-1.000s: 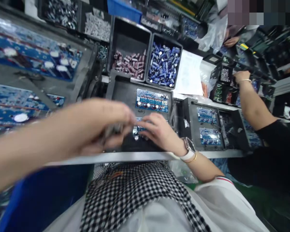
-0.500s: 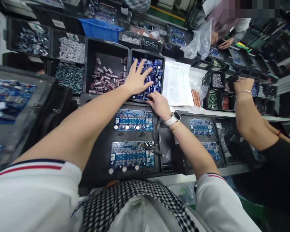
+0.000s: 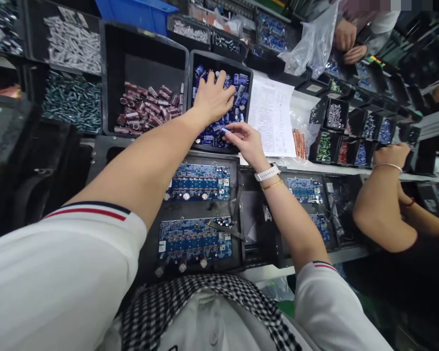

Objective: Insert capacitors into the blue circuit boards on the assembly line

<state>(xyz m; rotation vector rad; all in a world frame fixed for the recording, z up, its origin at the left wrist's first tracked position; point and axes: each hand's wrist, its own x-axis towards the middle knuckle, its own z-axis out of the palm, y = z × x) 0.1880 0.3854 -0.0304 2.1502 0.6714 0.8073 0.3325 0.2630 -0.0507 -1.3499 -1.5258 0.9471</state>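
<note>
My left hand (image 3: 212, 100) is over the bin of blue capacitors (image 3: 238, 100), fingers apart and bent down, fingertips among the parts. No capacitor shows clearly in that hand. At the bin's near edge, my right hand (image 3: 248, 141) pinches one blue capacitor (image 3: 226, 130) between thumb and fingers. Below the bin, two blue circuit boards lie in a black tray: an upper board (image 3: 201, 183) and a lower board (image 3: 190, 241). A dark flat strip (image 3: 225, 229) crosses the lower board's right part.
Brown capacitors (image 3: 149, 107) fill part of the bin to the left. A printed sheet (image 3: 270, 112) and copper-coloured pieces (image 3: 299, 144) lie to the right. A co-worker's arm (image 3: 384, 204) reaches over small part bins (image 3: 324, 146); another person's hands (image 3: 346, 41) are at the back.
My view has shifted closer to the bins. My left hand's fingers have bent further into the blue capacitors. My right hand has lifted slightly, with a capacitor now visible in its pinch.
</note>
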